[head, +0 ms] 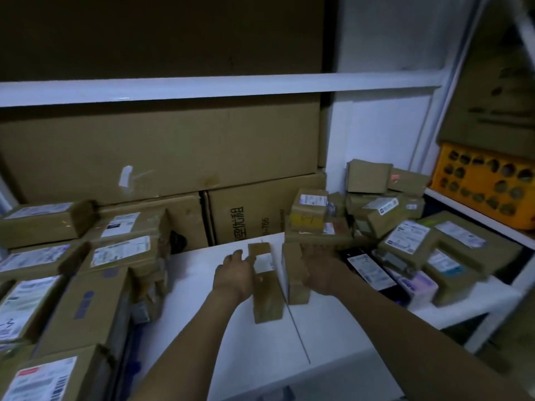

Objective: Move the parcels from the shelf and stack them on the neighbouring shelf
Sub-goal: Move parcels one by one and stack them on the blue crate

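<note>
The left hand grips the left side of a narrow brown parcel lying on the white shelf. Just beside it, the right hand clasps the neighbouring parcel. Stacked parcels sit to the left, a loose pile lies to the right, and large cartons stand behind.

The large cardboard carton at the back bears sideways black print — Chinese characters with "-766" beside them. On the parcels, the shipping labels are too blurred to read.
</note>
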